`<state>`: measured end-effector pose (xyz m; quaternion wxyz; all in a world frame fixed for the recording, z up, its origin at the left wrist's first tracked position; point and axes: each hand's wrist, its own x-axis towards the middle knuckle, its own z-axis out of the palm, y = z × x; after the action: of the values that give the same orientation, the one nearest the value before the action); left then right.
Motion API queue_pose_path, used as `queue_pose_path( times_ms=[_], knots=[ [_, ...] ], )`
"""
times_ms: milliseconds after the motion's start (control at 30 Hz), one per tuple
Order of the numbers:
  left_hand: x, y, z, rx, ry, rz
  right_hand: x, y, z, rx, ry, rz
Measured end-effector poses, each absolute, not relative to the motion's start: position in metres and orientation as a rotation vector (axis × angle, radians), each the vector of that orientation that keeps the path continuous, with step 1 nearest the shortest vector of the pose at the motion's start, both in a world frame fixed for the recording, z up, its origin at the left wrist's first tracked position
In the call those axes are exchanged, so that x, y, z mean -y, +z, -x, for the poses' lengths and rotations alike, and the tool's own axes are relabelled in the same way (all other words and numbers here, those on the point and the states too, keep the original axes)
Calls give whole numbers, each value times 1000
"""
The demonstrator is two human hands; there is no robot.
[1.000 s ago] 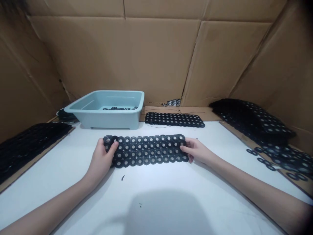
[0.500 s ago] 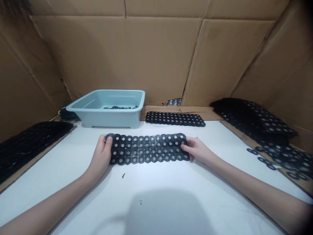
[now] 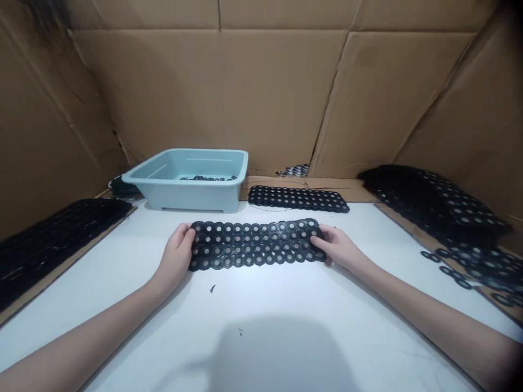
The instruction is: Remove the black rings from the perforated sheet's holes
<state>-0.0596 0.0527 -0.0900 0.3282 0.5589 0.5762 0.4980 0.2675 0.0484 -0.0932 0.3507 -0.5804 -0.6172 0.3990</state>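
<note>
1. Shifted since the earliest frame: the thumb of the left hand (image 3: 175, 253), which lay over discs inside the panel's corner, now sits at the very end; its other fingers are hidden behind.
2. The right hand (image 3: 341, 247) keeps its pinch on the opposite end, thumb in front, some fingertips showing beyond the edge.
3. Between them hangs the black disc panel (image 3: 253, 244), four rows of joined rings with pale centres, slightly farther from the body than before. I cannot tell whether its lower edge touches the table (image 3: 286, 294).
4. My judgement: the thumb's retreat leaves nearly the whole face uncovered, with the panel evenly spread between both ends.
5. Nearer the body lies a small black scrap (image 3: 212, 289).
6. Beyond, a second panel (image 3: 298, 199) lies flat beside the pale blue bin (image 3: 196, 196); neither seems disturbed.
7. Farther out, dark piles flank both sides, the right pile (image 3: 433, 190) near loose discs (image 3: 455, 276).
</note>
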Motion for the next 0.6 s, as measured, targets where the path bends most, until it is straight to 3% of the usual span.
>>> queue_pose_path(
  times_ms=[233, 433, 600],
  knots=[
    [-56, -95, 62, -1476, 1274, -1445, -51, -87, -279, 1676, 931, 1609],
    [-60, -101, 67, -1458, 1284, -1425, -42, -86, -302, 2241, 483, 1673],
    [-63, -105, 70, -1433, 1279, -1414, -28, -83, -302, 2377, 337, 1647]
  ],
)
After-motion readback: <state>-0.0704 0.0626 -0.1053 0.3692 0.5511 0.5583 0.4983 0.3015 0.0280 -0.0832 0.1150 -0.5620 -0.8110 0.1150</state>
